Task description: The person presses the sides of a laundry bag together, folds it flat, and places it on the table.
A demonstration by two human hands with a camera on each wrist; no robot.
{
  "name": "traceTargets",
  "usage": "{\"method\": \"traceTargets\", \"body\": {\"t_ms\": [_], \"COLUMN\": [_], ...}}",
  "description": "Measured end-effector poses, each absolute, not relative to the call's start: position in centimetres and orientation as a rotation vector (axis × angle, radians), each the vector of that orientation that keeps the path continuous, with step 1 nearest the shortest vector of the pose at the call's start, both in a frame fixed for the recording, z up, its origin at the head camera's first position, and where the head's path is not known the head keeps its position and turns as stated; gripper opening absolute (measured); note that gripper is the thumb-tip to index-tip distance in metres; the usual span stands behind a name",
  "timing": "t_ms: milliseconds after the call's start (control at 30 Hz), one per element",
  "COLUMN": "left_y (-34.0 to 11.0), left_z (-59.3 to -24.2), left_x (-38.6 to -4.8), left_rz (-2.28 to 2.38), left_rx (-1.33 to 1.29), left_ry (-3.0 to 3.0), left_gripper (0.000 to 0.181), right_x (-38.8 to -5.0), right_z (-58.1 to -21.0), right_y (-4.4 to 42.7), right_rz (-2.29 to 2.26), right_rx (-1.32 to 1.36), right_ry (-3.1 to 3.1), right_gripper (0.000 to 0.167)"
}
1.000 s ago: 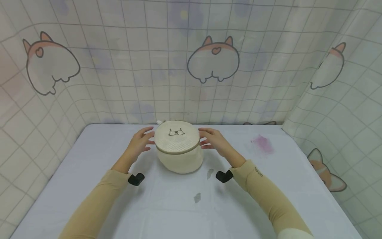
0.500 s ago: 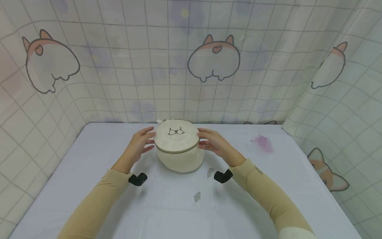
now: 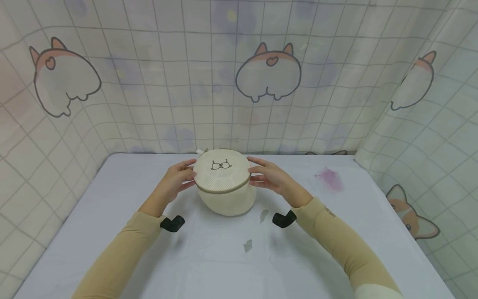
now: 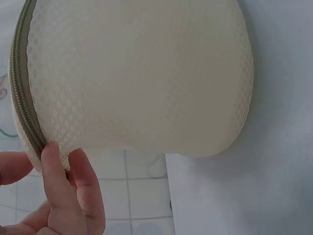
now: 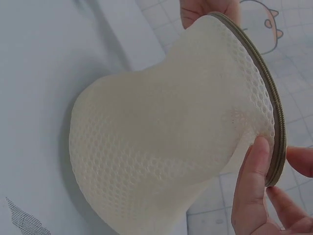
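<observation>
A cream mesh laundry bag [image 3: 222,174], round with a glasses drawing on its flat lid, stands toward the far edge of the table. Along the lid's edge runs an olive-brown zipper [image 5: 274,107], closed where it shows. My left hand [image 3: 177,178] grips the rim on the left; in the left wrist view its fingertips [image 4: 54,161] meet at the zipper edge. On the opposite side my right hand [image 3: 274,178] holds the rim, with fingertips on the mesh and on the lid side of the zipper. The bag's inside is hidden, and its soft wall dents inward in the right wrist view.
The white-covered table [image 3: 209,265] has two grey patches [image 3: 248,246] in front of the bag and a pink stain [image 3: 331,179] at the right. A gridded curtain [image 3: 168,83] with dog drawings encloses the back and sides. Black wrist mounts [image 3: 172,223] sit below both hands.
Both hands have come slightly closer to the bag's rim, and their fingertips have settled on it. The bag stays in nearly the same place.
</observation>
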State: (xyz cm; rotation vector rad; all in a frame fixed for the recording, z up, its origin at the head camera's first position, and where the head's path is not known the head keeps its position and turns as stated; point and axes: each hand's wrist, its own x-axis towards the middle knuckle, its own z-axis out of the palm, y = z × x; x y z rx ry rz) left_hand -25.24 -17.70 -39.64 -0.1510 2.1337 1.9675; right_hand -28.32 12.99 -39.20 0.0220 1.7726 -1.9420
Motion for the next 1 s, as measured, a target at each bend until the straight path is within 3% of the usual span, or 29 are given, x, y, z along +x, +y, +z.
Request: {"method": "traceTargets", "body": {"t_ms": [1000], "left_y": [-16.2], "left_z": [-39.5], "left_x": [-24.9], "left_rz": [1.983], "left_rx": [-0.067], "left_ry": [2.102], "left_gripper": [0.065], "right_x": [-28.0], "right_z": [-39.5], "right_y": [15.2], "right_rz": [-1.844], "right_rx": [-0.049], "right_ry": [1.878], "right_gripper": [0.064]}}
